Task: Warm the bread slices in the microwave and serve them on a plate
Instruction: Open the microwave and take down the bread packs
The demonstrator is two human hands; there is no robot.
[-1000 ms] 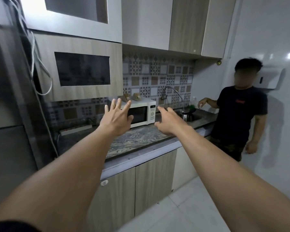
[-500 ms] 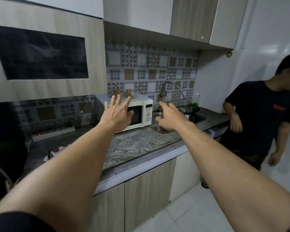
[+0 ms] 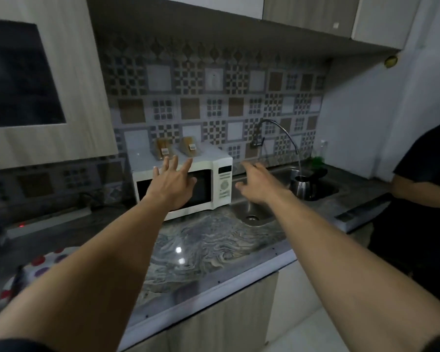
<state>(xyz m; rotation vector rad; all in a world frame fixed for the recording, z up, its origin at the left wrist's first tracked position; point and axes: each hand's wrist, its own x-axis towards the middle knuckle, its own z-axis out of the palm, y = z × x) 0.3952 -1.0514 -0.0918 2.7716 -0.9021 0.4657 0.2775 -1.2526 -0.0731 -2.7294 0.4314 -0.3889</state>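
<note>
Your left hand (image 3: 172, 182) is out in front of the microwave (image 3: 222, 185) door, fingers spread wide, holding nothing. The fingertips reach up twd the front edge of its top. Your right hand (image 3: 258, 185) is also empty & loosely spread, hovering just right of the control panel, above the near end of the sink (image 3: 254, 215). Neither hand looks to be touching anything.

The bread: two wrapped bread packs (image 3: 160, 148) stand side by side on top of the microwave, twd the back by the tiled wall. One is just beyond your left fingertips, and the right-hand pack (image 3: 189, 146) is beside it. The frame's dim & soft, so I can't tell how many slices each holds or how the wrap closes.

The step in hand is prob. fetching the bread down.
- Take one pack per hand. Grip low on the sides, not by the wrap top, since they stand tall & narrow and look tippy.
- Lift straight up before drawing fwd so nothing drags over the edge.
- Set them on the marbled counter (image 3: 201, 245) in front of the microwave, away from the sink. The steel kettle (image 3: 301, 189) sits under the tap (image 3: 272, 123) there, so that end is likely wet.
- The door is shut & needs a free hand, so put the bread down first.
- No plate in view; find one before unwrapping.
- Another person (image 3: 422, 189) stands at the right end of the counter, so mind your right elbow.
</note>
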